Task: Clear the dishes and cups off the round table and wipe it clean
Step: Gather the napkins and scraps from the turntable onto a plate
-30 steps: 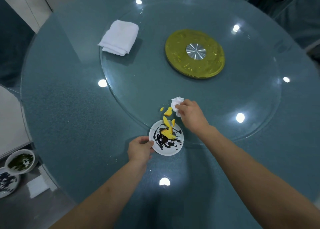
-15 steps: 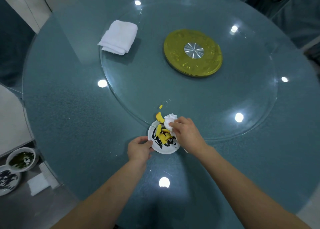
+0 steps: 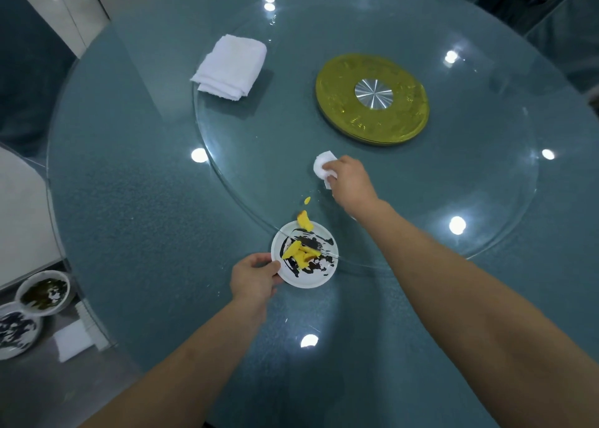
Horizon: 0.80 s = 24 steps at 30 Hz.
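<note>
The person's left hand (image 3: 256,277) gripped the near-left rim of a small white plate (image 3: 304,254), thumb curled over its edge. The plate, smeared with dark sauce and carrying several yellow food pieces (image 3: 298,254), sat tucked partly under the near edge of the clear glass turntable (image 3: 486,201), whose rim crossed over its far half. One yellow piece (image 3: 304,222) lay on the glass right at that edge, above the far lip of the plate, and a smaller yellow scrap (image 3: 307,200) sat a little further in on the glass.

The right hand (image 3: 348,181) was out over the turntable, fingers curled round a crumpled white tissue (image 3: 322,167) and holding it down against the glass, beyond the scrap and well short of the gold turntable base (image 3: 372,99) at the centre.

A folded white towel (image 3: 230,66) lay on the far-left part of the turntable, near its rim, well apart from both hands. Between the towel, the gold base and the tissue the glass lay open. The round table (image 3: 129,201) itself showed a wide teal band all round the turntable, broadest on the left and near sides.

Off the table's left edge, lower down, stood two used dishes: a bowl (image 3: 43,291) with greenish leftovers, and a dark-patterned plate (image 3: 17,329) touching it, with something white (image 3: 73,343) just beside them.
</note>
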### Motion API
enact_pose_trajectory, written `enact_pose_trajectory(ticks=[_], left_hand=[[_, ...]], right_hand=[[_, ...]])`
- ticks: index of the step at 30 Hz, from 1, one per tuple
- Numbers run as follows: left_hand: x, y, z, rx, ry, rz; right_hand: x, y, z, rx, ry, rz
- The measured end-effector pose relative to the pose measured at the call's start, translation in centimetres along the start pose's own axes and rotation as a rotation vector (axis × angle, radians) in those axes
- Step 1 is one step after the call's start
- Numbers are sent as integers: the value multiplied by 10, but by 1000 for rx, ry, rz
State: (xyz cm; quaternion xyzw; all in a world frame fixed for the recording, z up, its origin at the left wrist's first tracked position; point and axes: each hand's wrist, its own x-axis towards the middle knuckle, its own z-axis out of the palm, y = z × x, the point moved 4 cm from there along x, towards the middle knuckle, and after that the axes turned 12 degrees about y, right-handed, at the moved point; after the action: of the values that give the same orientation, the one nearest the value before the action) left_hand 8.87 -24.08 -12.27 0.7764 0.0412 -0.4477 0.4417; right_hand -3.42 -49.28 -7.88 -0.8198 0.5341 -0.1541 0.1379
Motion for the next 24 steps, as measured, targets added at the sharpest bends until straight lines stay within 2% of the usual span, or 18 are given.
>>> enact_pose_trajectory(ticks=[6, 14, 20, 24], left_hand=[[0, 1, -2, -13, 17, -3], [-2, 3, -7, -45, 45, -7], [0, 1, -10, -50, 22, -24], [5, 2, -9, -58, 13, -15]], right_hand=[[-44, -15, 10, 39, -18, -151], [-113, -27, 18, 113, 15, -211], [-122, -26, -8, 211, -73, -148], [-49, -14, -21, 180, 78, 20]])
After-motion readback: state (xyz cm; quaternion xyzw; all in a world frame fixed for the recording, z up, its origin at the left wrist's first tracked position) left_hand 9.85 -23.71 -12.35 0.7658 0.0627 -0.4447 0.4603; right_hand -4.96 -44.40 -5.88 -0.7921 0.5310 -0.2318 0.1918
